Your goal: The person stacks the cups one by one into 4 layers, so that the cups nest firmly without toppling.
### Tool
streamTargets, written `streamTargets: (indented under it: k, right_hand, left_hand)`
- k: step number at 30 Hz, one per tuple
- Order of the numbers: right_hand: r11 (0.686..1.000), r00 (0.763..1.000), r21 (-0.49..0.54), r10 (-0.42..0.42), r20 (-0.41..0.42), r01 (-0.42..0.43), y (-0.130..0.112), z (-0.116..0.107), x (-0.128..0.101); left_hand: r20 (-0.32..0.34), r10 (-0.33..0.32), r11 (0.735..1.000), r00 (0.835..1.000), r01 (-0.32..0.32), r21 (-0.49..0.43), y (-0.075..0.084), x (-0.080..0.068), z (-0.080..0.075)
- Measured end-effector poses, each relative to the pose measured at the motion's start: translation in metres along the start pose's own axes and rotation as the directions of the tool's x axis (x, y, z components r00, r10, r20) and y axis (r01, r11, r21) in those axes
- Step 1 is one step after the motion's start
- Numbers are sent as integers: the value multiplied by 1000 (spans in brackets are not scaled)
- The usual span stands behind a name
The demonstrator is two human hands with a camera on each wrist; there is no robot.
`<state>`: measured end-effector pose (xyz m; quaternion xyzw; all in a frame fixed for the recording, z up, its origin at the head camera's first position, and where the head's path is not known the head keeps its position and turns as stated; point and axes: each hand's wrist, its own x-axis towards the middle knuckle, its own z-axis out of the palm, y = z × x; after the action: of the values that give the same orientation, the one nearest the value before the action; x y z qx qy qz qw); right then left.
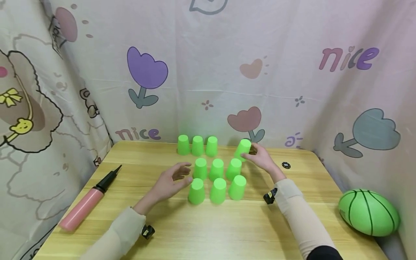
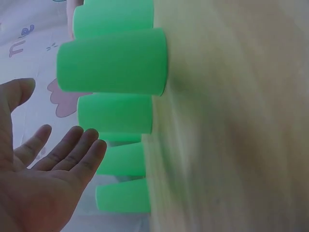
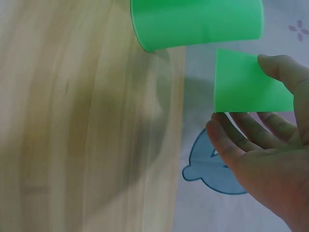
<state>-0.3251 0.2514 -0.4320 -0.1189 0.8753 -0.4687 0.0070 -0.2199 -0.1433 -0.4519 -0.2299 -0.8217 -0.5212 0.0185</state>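
Note:
Green upside-down cups stand in rows on the wooden table (image 1: pixel 227 224): three at the back, three in the middle and three in front. My right hand (image 1: pixel 261 157) grips another green cup (image 1: pixel 243 149), tilted, to the right of the back row. In the right wrist view this cup (image 3: pixel 248 84) is between thumb and fingers, its rim off the tabletop. My left hand (image 1: pixel 170 182) hovers left of the front-left cup (image 1: pixel 196 191) and the middle-left cup (image 1: pixel 200 168). Its fingers are spread and relaxed, holding nothing, as the left wrist view shows beside a near cup (image 2: pixel 113 63).
A pink and black hand pump (image 1: pixel 87 206) lies on the table's left side. Right of my right hand is a small black disc (image 1: pixel 286 165). A green ball with black lines (image 1: pixel 369 213) sits at the right edge. A printed curtain (image 1: pixel 201 72) hangs behind the table.

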Motion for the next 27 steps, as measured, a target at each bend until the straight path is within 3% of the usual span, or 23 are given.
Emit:
streamTargets:
  k: [8, 27]
  right_hand:
    - [999, 999, 28, -17, 39, 16, -1, 14, 17]
    - [1000, 990, -25, 13, 139, -10, -1, 38, 55]
  left_hand:
    - [56, -37, 998, 998, 40, -46, -6, -10, 14]
    - [89, 30, 1000, 996, -29, -10, -9, -17, 26]
